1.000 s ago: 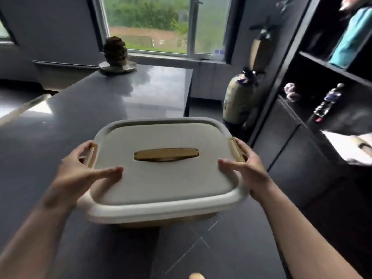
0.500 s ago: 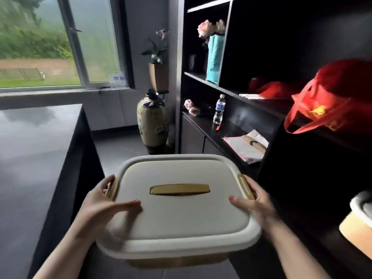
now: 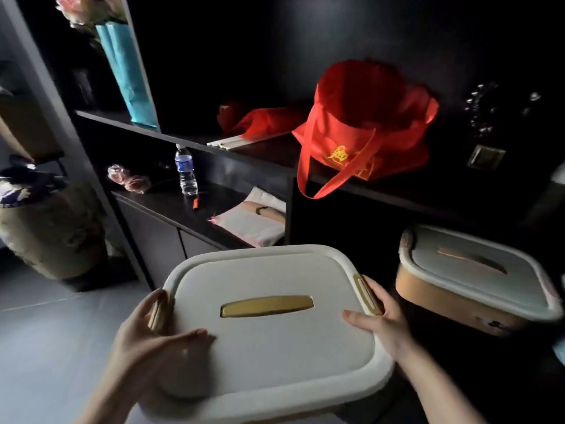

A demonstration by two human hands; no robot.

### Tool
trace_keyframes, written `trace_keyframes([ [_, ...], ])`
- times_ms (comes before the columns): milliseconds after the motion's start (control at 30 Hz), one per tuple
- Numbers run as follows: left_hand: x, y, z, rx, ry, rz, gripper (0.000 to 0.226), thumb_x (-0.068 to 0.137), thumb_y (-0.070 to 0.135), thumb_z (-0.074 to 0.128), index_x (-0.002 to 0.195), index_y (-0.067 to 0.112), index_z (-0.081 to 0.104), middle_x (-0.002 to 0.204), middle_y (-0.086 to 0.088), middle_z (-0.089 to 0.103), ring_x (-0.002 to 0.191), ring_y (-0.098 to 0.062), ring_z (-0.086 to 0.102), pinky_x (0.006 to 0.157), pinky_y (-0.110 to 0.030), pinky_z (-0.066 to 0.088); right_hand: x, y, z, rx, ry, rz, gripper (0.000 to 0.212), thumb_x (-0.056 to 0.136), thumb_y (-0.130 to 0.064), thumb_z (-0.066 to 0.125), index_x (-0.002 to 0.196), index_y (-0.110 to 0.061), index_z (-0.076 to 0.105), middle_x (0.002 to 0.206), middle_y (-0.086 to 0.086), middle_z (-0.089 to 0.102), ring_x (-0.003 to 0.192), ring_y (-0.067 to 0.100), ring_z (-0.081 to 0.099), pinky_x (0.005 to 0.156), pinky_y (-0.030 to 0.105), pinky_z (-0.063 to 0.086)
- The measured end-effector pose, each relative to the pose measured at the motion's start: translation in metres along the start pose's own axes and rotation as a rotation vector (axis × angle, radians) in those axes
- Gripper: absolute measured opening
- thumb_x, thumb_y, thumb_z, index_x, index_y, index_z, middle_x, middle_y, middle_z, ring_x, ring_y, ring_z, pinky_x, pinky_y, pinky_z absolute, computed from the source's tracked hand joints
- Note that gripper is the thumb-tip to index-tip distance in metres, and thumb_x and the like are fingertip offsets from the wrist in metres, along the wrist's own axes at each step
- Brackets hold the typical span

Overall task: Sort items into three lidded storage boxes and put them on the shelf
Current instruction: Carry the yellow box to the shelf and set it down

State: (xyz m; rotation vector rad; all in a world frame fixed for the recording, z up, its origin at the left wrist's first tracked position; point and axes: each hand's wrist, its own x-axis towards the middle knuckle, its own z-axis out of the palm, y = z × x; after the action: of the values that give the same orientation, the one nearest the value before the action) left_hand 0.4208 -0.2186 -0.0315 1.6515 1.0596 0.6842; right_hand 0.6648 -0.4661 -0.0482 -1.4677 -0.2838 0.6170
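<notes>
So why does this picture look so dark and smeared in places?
Head view: the shelf interior is deep in shadow; the vase and flowers at the left edge are motion-blurred; the box in both hands is lit and fairly sharp.

Box lid (image 3: 275, 341): matt smooth plastic w/ glossy gold handle (image 3: 266, 305). Red bag (image 3: 363, 130): cloth. Bottle (image 3: 185, 170): clear plastic. Shelf (image 3: 183, 206): matt black.

Your left hand (image 3: 146, 335) and right hand (image 3: 382, 319) grip opposite sides of the white-lidded box (image 3: 269, 332), thumbs on its lid. A second lidded box (image 3: 470, 276) sits on the dark shelf (image 3: 397, 185), below a red bag (image 3: 367, 127).
</notes>
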Motion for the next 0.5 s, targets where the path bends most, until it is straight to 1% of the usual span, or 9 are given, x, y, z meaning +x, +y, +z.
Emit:
trace_keyframes([
  [33,0.011,0.001,0.010,0.000,-0.034,0.012,0.125,0.017,0.037,0.097,0.133,0.024,0.052,0.121,0.004,0.060,0.108,-0.014,0.053,0.091,-0.030,0.040,0.000,0.000,-0.005,-0.006,0.051,0.003,0.093,0.053,0.011,0.084,0.135,-0.014,0.048,0.114,0.013,0.066,0.095,0.023,0.066,0.063,0.021,0.056],
  [67,0.020,0.001,0.018,-0.009,-0.068,0.020,0.124,0.018,0.036,0.097,0.132,0.024,0.052,0.121,0.003,0.060,0.108,-0.015,0.054,0.091,-0.030,0.041,-0.001,-0.002,-0.008,-0.010,0.113,0.003,0.096,0.046,0.006,0.085,0.133,-0.015,0.050,0.113,0.013,0.066,0.094,0.023,0.066,0.064,0.021,0.056],
  [133,0.038,0.002,0.036,-0.031,-0.136,0.033,0.115,0.021,0.036,0.097,0.128,0.026,0.054,0.119,-0.001,0.061,0.107,-0.018,0.057,0.089,-0.033,0.043,-0.001,-0.004,-0.015,-0.032,0.235,-0.005,0.093,0.041,-0.006,0.081,0.128,-0.017,0.052,0.112,0.011,0.066,0.094,0.022,0.066,0.069,0.022,0.056],
  [167,0.047,0.002,0.046,-0.043,-0.165,0.036,0.113,0.023,0.034,0.098,0.127,0.026,0.054,0.119,-0.002,0.061,0.106,-0.019,0.058,0.089,-0.033,0.043,0.000,-0.005,-0.019,-0.048,0.281,-0.007,0.092,0.040,-0.009,0.082,0.127,-0.018,0.052,0.113,0.011,0.066,0.098,0.023,0.065,0.074,0.025,0.056],
  [200,0.056,0.002,0.056,-0.052,-0.191,0.044,0.112,0.027,0.031,0.099,0.129,0.027,0.052,0.119,-0.003,0.061,0.106,-0.019,0.057,0.089,-0.033,0.043,0.001,-0.005,-0.024,-0.064,0.318,-0.005,0.091,0.040,-0.010,0.083,0.126,-0.020,0.053,0.114,0.010,0.065,0.102,0.024,0.064,0.079,0.028,0.054],
  [267,0.071,0.002,0.075,-0.055,-0.245,0.075,0.109,0.034,0.029,0.097,0.133,0.026,0.050,0.120,0.000,0.060,0.105,-0.016,0.055,0.090,-0.030,0.041,0.000,-0.002,-0.034,-0.082,0.389,0.011,0.092,0.043,-0.006,0.090,0.126,-0.023,0.053,0.114,0.007,0.066,0.103,0.023,0.064,0.081,0.031,0.053],
  [367,0.081,0.002,0.101,-0.036,-0.329,0.092,0.114,0.028,0.039,0.097,0.131,0.032,0.051,0.118,0.006,0.060,0.104,-0.014,0.054,0.091,-0.030,0.041,-0.007,0.006,-0.050,-0.090,0.461,0.043,0.085,0.058,-0.005,0.088,0.131,-0.027,0.050,0.115,0.004,0.065,0.101,0.021,0.065,0.082,0.032,0.053],
  [433,0.081,0.002,0.115,-0.025,-0.380,0.096,0.101,0.023,0.053,0.094,0.116,0.046,0.056,0.106,0.012,0.064,0.097,-0.012,0.057,0.084,-0.028,0.044,-0.013,0.012,-0.060,-0.083,0.500,0.053,0.082,0.062,-0.006,0.086,0.132,-0.027,0.049,0.116,0.004,0.065,0.101,0.021,0.065,0.081,0.031,0.053],
  [500,0.078,0.001,0.129,-0.010,-0.419,0.103,0.084,0.018,0.061,0.087,0.096,0.053,0.056,0.095,0.019,0.063,0.090,-0.009,0.059,0.077,-0.029,0.045,-0.021,0.022,-0.067,-0.074,0.540,0.060,0.079,0.063,-0.004,0.084,0.131,-0.025,0.050,0.114,0.003,0.066,0.099,0.020,0.066,0.078,0.030,0.054],
])
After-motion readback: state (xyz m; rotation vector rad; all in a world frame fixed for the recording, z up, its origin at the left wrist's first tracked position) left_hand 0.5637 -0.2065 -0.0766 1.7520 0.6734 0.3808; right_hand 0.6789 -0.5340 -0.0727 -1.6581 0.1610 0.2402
